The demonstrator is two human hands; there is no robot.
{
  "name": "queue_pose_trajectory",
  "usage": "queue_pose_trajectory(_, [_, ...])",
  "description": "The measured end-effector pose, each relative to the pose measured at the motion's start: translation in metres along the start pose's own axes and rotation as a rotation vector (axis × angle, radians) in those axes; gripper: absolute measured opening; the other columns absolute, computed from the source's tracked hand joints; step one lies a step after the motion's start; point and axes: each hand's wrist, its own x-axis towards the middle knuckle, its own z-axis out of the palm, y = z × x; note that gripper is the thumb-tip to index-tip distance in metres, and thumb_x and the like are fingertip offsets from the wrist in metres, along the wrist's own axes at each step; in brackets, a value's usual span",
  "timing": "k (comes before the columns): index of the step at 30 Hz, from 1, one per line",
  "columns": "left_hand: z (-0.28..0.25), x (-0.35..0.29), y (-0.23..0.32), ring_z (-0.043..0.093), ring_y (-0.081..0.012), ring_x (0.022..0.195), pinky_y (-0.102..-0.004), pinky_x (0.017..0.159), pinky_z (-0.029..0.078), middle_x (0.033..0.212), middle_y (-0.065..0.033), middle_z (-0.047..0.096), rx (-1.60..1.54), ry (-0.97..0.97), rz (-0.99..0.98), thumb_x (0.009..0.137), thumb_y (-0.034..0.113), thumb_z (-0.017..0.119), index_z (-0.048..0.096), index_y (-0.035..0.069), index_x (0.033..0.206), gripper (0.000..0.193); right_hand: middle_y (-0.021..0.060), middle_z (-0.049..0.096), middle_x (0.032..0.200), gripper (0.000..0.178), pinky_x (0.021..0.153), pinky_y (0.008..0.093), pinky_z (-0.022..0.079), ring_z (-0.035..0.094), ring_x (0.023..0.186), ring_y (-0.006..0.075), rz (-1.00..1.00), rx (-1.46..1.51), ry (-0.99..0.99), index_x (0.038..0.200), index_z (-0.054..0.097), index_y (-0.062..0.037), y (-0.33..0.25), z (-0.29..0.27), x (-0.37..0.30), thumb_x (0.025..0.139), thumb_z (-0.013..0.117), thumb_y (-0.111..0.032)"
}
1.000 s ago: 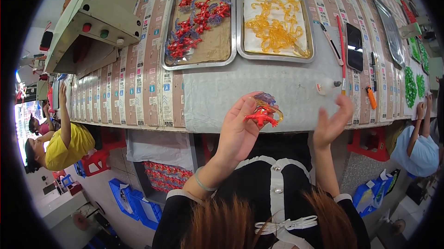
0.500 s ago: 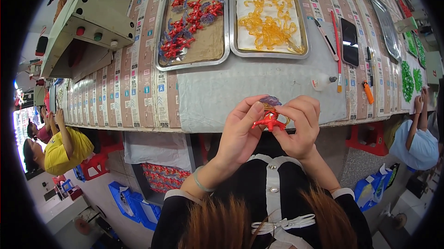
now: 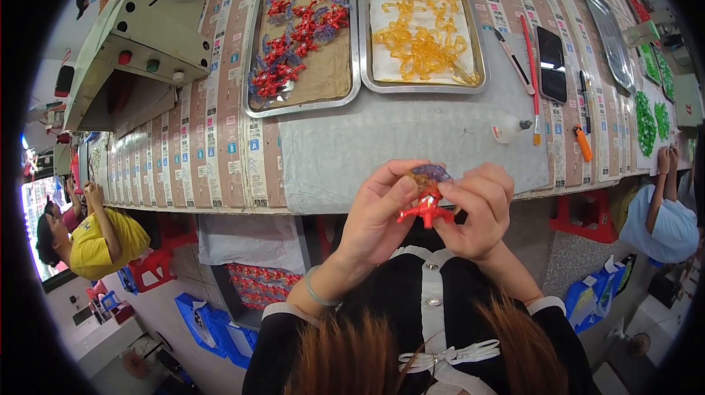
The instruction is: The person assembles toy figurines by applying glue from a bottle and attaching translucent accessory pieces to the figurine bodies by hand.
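Observation:
Just over the table's front edge, both hands hold a small glossy red toy figure (image 3: 426, 211) with a clear purple top piece. My left hand (image 3: 376, 213) pinches the figure's upper left side between thumb and fingers. From the other side, my right hand (image 3: 479, 213) grips it, its fingertips against the upper right. A bit of amber shows below the purple top, but its shape is mostly hidden by the fingers. The figure's red limbs stick out below. Beyond lie a metal tray (image 3: 351, 98) of similar red and purple figures and another tray (image 3: 479, 88) of loose clear amber loops.
Right of the trays lie a craft knife (image 3: 514, 62), a red-handled brush (image 3: 532, 75), a phone (image 3: 551, 64), a black pen (image 3: 586, 92) and an orange lighter (image 3: 583, 144). A small bottle (image 3: 510, 132) lies nearer. A grey machine (image 3: 147, 35) stands left. Co-workers sit at both sides.
The figure has turned and tilted in my fingers, so more of its purple top shows. Both hands have shifted slightly down, still gripping it.

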Motion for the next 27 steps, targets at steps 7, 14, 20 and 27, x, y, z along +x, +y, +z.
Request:
queue_pose_trajectory(7, [0.0011, -0.0060, 0.0025, 0.053, -0.0212, 0.095, -0.0344, 0.084, 0.044, 0.108, -0.0167, 0.050, -0.020, -0.128, 0.016, 0.083, 0.012, 0.051, 0.045, -0.003, 0.105, 0.027, 0.0034, 0.049, 0.088, 0.031, 0.059, 0.0318, 0.038, 0.046, 0.076, 0.0198, -0.104, -0.012, 0.024, 0.088, 0.059, -0.0036, -0.0055, -0.0049, 0.0046, 0.060, 0.068, -0.015])
queue_pose_trajectory(14, [0.0024, -0.0055, 0.0020, 0.053, -0.0200, 0.095, -0.0333, 0.083, 0.044, 0.108, -0.0154, 0.051, -0.020, -0.123, 0.016, 0.084, 0.014, 0.050, 0.046, -0.002, 0.106, 0.027, 0.0037, 0.050, 0.086, 0.031, 0.061, 0.0328, 0.038, 0.046, 0.076, 0.0201, -0.074, 0.002, 0.033, 0.087, 0.059, -0.0035, -0.0064, -0.0059, 0.0065, 0.060, 0.068, -0.015])
queue_pose_trajectory(20, [-0.0018, -0.0015, 0.0015, 0.051, -0.0198, 0.096, -0.0332, 0.084, 0.041, 0.107, -0.0140, 0.051, -0.006, -0.005, -0.059, 0.086, 0.020, 0.047, 0.043, 0.000, 0.109, 0.030, 0.0059, 0.050, 0.081, 0.033, 0.064, 0.0338, 0.039, 0.047, 0.076, 0.0229, 0.065, 0.073, -0.017, 0.083, 0.058, -0.0034, -0.0005, -0.0009, 0.0079, 0.054, 0.069, -0.012])
queue_pose_trajectory(27, [-0.0039, -0.0012, 0.0005, 0.051, -0.0192, 0.096, -0.0319, 0.084, 0.041, 0.105, -0.0130, 0.052, -0.026, -0.001, -0.062, 0.086, 0.018, 0.046, 0.043, 0.000, 0.110, 0.030, 0.0061, 0.051, 0.081, 0.033, 0.066, 0.0338, 0.040, 0.047, 0.076, 0.0234, 0.080, 0.079, -0.025, 0.083, 0.057, -0.0034, 0.0005, 0.0001, 0.0061, 0.052, 0.069, -0.010])
